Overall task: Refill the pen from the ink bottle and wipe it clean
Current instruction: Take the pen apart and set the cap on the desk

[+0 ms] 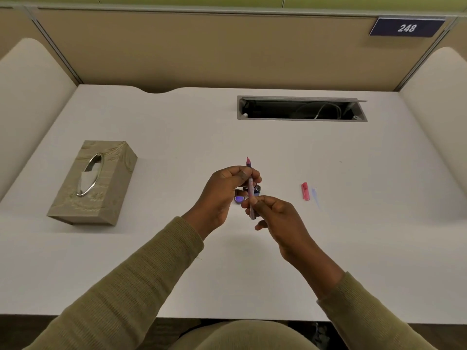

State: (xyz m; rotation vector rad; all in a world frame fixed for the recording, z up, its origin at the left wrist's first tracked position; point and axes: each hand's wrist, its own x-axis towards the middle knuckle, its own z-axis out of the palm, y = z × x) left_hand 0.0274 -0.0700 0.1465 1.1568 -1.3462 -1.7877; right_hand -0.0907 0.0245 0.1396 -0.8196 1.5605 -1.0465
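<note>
A slim pink pen (250, 190) stands nearly upright above the middle of the white desk (177, 274), nib end pointing away from me. My left hand (225, 193) pinches its upper part, and my right hand (275, 215) grips its lower end. Behind the pen, mostly hidden by my fingers, sits the small ink bottle (255, 189). Its round cap (238, 199) lies beside it with a purple inside. The pink pen cap (305, 191) lies on the desk to the right.
A beige tissue box (93, 183) with a tissue in its oval slot stands at the left. A faint blue ink smear (316, 197) marks the desk beside the pen cap. An open cable tray (300, 108) is recessed at the back right. Padded dividers close in both sides.
</note>
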